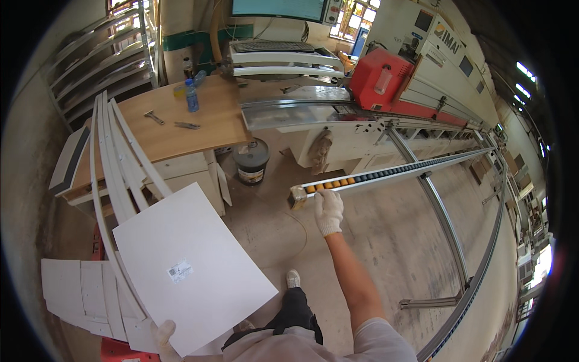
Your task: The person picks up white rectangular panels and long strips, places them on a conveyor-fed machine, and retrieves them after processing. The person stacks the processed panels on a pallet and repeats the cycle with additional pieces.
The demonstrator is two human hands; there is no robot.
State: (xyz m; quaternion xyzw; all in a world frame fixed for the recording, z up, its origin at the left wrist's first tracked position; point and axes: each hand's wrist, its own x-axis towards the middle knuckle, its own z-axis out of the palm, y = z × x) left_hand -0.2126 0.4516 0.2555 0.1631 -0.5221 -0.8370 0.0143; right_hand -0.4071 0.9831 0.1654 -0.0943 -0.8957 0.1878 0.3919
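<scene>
A white rectangular panel point(193, 235) with a small printed label tilts in front of me on the left. My left hand point(165, 338), in a pale glove, grips its lower left edge, thumb on the face and the other fingers hidden behind. My right arm reaches forward, and my gloved right hand point(329, 214) is closed at the near side of a long roller rail point(386, 175), close to its end. Yellow rollers point(338, 183) lie beside the fingertips, with black ones farther along. The rail's end has a brownish wrapped block point(297, 197).
Long white strips point(111, 163) lean on a wooden table point(205, 130) bearing a blue bottle point(191, 96) and tools. White panels point(72, 289) are stacked at the left. A grey bucket point(251, 160) stands below a machine with a red cover point(377, 78). Metal frame bars point(446, 226) extend rightward.
</scene>
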